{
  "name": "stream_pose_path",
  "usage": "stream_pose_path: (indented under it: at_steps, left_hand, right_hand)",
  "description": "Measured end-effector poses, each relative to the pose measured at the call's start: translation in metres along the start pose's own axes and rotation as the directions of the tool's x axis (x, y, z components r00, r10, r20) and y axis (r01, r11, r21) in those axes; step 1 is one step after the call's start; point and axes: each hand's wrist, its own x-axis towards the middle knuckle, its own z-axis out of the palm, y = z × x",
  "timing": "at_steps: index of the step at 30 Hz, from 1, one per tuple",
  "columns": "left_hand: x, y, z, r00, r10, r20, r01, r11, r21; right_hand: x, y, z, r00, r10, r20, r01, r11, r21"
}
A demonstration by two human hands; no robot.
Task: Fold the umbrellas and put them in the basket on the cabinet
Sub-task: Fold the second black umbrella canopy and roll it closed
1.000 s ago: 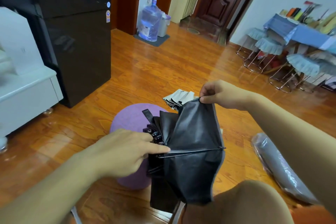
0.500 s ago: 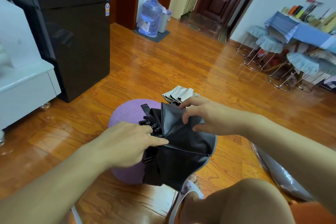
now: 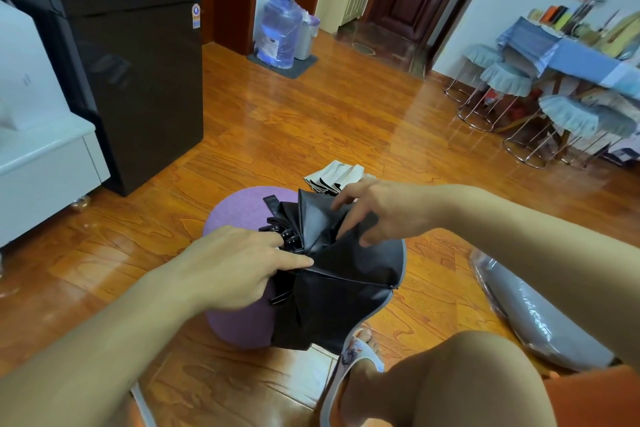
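One umbrella (image 3: 339, 274) half-pleated: left hand (image 3: 239, 267) pinches its ribs, right hand (image 3: 377, 215) loosely gathers cloth; basket unseen.

Your left grip (image 3: 239, 267) is covering the black umbrella (image 3: 346, 274)'s ribs, the umbrella is hiding part of the purple stool (image 3: 235, 215), and the frame is cropping the grey bag (image 3: 547, 319).

Both forearms are seen bare, with no sleeve, watch or ring shown on the left hand (image 3: 235, 267) or the right hand (image 3: 384, 215). Below the right hand, a bare knee is seen, and an orange garment (image 3: 595, 399) is worn at the thigh. Beneath that hand, a pale slipper with a grey edge and a patterned strap (image 3: 356, 354) is worn on a foot with the toes left uncovered.
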Motion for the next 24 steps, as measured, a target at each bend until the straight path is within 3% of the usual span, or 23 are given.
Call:
stream_pose_path:
  at_steps: [3,7,13,19,24]
  left_hand:
    - [0.000,-0.001,0.001,1.000,0.003,0.001,-0.003,1.000,-0.011]
    - [-0.001,-0.002,0.001,0.999,0.014,-0.045,-0.016,0.998,-0.060]
    - [-0.002,-0.015,0.006,0.994,0.018,-0.109,-0.037,0.984,-0.174]
    - [-0.009,-0.027,0.010,0.998,0.018,-0.054,-0.036,0.932,-0.362]
    - [-0.017,-0.026,0.003,0.999,0.034,-0.028,-0.043,0.908,-0.417]
  right_hand:
    - [0.004,0.002,-0.001,1.000,-0.007,0.029,0.009,0.997,-0.073]
    - [0.001,0.007,-0.017,0.998,-0.005,-0.065,-0.008,0.982,-0.188]
    - [0.007,-0.003,-0.033,0.995,0.049,-0.084,-0.055,0.996,-0.076]
    - [0.024,0.007,-0.042,0.991,0.089,-0.099,-0.076,0.988,0.135]
    - [0.067,0.011,-0.030,0.994,0.075,-0.079,-0.055,0.971,0.232]
